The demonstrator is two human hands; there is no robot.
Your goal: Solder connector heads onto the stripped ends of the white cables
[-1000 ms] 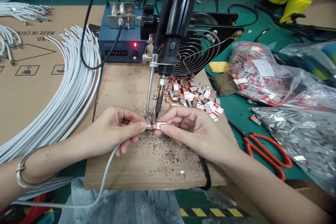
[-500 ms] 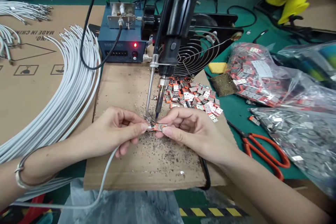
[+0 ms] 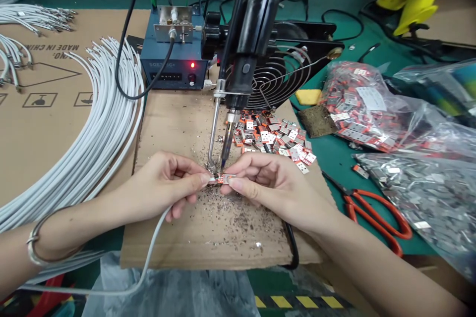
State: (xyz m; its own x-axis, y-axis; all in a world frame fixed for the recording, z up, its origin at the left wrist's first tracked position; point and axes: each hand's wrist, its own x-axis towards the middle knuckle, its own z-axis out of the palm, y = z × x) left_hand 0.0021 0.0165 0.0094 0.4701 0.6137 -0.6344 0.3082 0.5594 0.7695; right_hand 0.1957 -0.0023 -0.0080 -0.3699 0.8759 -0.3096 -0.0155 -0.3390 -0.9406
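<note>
My left hand (image 3: 174, 183) pinches a white cable (image 3: 152, 240) close to its end, and the cable trails down and off to the left. Between thumb and fingers, my right hand (image 3: 266, 183) grips a small USB connector (image 3: 227, 179) with orange plastic and a metal shell. The cable end meets the connector under the tip of a mounted soldering iron (image 3: 226, 151). Beside the iron, a thin metal solder feed tube (image 3: 212, 138) reaches down to the same spot. Whether the tip touches the joint I cannot tell.
Behind the hands lies a pile of USB connectors (image 3: 277, 138). A blue solder feeder (image 3: 173, 69) stands at the back, next to a black fan (image 3: 271, 79). White cables (image 3: 111, 109) are bundled at left. Orange-handled scissors (image 3: 379, 215) and bags of connectors (image 3: 364, 104) lie at right.
Both hands keep their pinch at nearly the same place under the iron. The whole view has shifted very slightly.
</note>
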